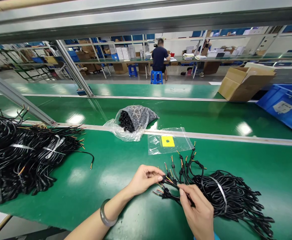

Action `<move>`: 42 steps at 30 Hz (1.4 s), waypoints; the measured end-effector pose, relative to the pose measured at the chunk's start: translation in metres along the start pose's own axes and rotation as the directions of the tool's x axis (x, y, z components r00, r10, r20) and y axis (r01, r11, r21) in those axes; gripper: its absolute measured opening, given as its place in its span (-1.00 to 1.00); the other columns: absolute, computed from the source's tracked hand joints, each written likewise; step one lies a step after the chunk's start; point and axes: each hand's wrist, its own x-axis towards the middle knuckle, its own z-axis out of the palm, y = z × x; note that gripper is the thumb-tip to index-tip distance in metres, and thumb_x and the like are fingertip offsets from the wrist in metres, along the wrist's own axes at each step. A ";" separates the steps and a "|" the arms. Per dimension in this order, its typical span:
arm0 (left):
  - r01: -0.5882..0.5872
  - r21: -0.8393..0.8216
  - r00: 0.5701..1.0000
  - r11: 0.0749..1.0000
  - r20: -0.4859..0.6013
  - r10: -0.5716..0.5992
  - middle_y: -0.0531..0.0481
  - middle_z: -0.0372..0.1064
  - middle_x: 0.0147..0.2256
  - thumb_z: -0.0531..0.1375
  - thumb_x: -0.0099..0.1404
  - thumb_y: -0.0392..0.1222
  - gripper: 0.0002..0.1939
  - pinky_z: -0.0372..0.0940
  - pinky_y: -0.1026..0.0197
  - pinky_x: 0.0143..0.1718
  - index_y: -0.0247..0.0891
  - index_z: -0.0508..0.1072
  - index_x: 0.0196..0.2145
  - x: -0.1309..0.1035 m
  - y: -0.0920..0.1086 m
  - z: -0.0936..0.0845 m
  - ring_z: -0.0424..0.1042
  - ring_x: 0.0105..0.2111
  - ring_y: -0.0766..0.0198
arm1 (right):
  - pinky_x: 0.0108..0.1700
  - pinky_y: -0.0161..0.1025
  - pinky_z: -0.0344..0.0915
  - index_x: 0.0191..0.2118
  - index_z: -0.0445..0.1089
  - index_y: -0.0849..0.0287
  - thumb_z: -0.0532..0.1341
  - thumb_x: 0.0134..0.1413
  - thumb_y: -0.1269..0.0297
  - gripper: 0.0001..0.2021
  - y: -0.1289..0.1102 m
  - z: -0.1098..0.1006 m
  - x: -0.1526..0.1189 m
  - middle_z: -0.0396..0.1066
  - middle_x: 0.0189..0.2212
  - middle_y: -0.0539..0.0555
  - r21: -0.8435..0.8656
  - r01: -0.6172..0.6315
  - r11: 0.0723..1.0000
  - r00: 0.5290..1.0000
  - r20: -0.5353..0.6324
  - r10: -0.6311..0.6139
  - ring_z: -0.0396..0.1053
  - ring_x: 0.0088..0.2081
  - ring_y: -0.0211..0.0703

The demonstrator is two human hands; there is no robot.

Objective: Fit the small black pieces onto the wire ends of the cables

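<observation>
Near the bottom of the frame, right of centre, the left hand (144, 180) pinches a small black piece (163, 179) by the wire ends (169, 180), while the right hand (198, 210) grasps a black cable (173, 185); the tied cable bundle (232, 194) lies at lower right on the green desk (106, 166), a bag of black pieces (143, 116) at centre

The left hand (144, 181) reaches up and inward on a bare forearm (91, 221), thumb and forefinger pinched; the right hand (198, 210) (its forearm almost wholly out of view) angles toward it, likewise pinching.
</observation>
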 end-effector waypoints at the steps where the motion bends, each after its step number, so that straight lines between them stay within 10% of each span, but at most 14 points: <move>1: 0.000 -0.008 1.000 1.000 -0.013 0.000 -0.05 0.49 -0.48 0.41 -0.01 -0.09 -0.68 0.28 0.39 -0.45 -0.40 0.57 -0.36 0.000 0.001 0.000 0.37 -0.53 0.42 | -0.48 -0.42 0.28 -0.20 0.40 0.22 0.13 0.18 0.44 -0.87 0.000 0.000 0.000 0.36 -0.41 0.05 0.005 -0.003 1.000 1.000 0.002 0.003 0.33 -0.50 -0.36; 42: 0.101 -0.132 0.994 0.986 -0.015 -0.104 -0.06 0.48 -0.50 0.43 -0.07 -0.05 -0.61 0.32 0.34 -0.50 -0.43 0.51 -0.39 -0.001 0.002 0.005 0.37 -0.60 0.42 | -0.51 -0.40 0.27 -0.17 0.44 0.20 0.11 0.17 0.47 -0.81 -0.005 0.003 0.002 0.34 -0.49 0.03 0.008 0.065 0.998 0.997 0.038 -0.065 0.30 -0.53 -0.34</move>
